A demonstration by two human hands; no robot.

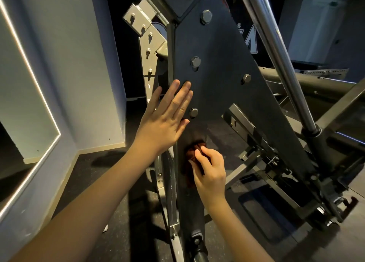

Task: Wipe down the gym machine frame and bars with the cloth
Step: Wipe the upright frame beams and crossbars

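Observation:
A dark grey steel plate of the gym machine frame fills the middle of the view, studded with hex bolts. My left hand lies flat against the plate's left edge, fingers straight and pointing up. Below it my right hand grips a bunched dark red-brown cloth and holds it against the narrow lower part of the plate. A shiny chrome bar slants down from the top to the right of the plate.
A light grey bolted bracket stands behind the plate on the left. A white wall with a lit mirror edge is at left. Dark frame tubes and linkages crowd the lower right, over black rubber flooring.

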